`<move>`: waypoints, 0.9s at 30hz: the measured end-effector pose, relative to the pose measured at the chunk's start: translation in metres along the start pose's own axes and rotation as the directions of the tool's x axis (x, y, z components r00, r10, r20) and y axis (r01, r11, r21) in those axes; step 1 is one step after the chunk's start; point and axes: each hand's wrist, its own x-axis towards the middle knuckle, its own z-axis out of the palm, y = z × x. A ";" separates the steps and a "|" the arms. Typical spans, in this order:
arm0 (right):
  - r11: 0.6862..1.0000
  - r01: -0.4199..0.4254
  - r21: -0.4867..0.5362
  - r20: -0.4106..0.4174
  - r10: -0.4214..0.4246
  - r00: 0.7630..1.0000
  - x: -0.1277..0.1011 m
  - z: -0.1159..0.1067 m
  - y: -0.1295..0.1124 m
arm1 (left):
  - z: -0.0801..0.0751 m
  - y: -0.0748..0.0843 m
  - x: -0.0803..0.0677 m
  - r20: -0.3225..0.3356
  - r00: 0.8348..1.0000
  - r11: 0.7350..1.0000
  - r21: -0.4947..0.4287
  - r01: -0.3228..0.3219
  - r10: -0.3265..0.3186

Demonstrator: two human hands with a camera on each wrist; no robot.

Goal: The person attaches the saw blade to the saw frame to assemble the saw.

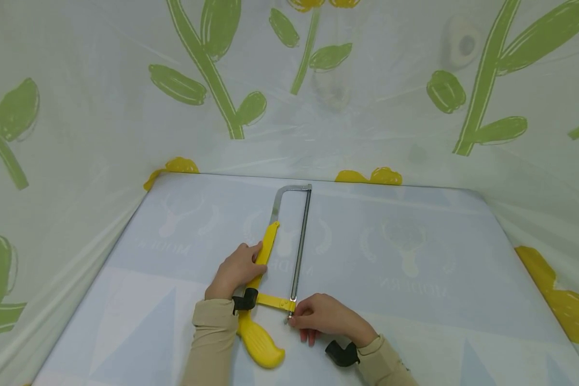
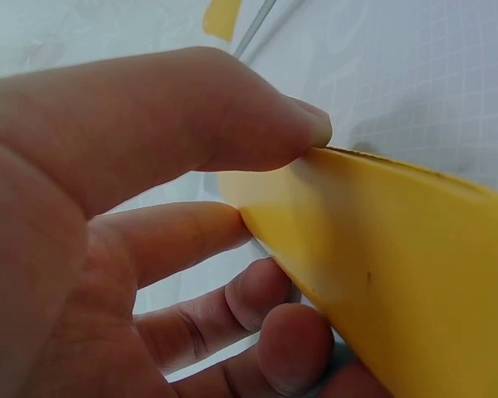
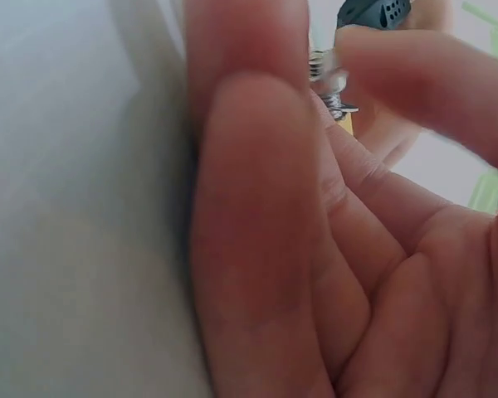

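Note:
A hacksaw (image 1: 271, 236) with a yellow frame, a yellow handle (image 1: 262, 346) and a grey metal front bow lies on the table, its handle towards me. My left hand (image 1: 236, 268) holds the frame's long yellow bar (image 2: 373, 240) between thumb and fingers. The blade (image 1: 303, 236) runs along the right side, from the far bow to the short yellow arm (image 1: 276, 302). At the blade's near end, my right hand (image 1: 330, 317) pinches the small metal wing nut, partly hidden by the fingertips. Its threaded bolt (image 3: 317, 65) shows between the fingers in the right wrist view.
A pale blue and white printed cloth (image 1: 415, 257) covers the table. Behind and at both sides hangs a whitish sheet (image 1: 366, 134) with green leaves and yellow flowers. A black camera mount (image 1: 342, 354) sits at the right wrist, another (image 1: 245, 299) at the left.

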 end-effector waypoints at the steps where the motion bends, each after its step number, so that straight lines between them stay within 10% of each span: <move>1: 1.000 -0.002 0.000 0.000 0.002 1.000 0.000 0.000 0.000 | 0.000 0.000 0.000 0.000 1.000 1.000 0.000 0.001 -0.001; 27: 1.000 0.007 0.026 -0.028 -0.006 1.000 0.000 0.000 0.001 | 0.001 0.000 0.000 -0.009 1.000 1.000 0.014 -0.002 0.002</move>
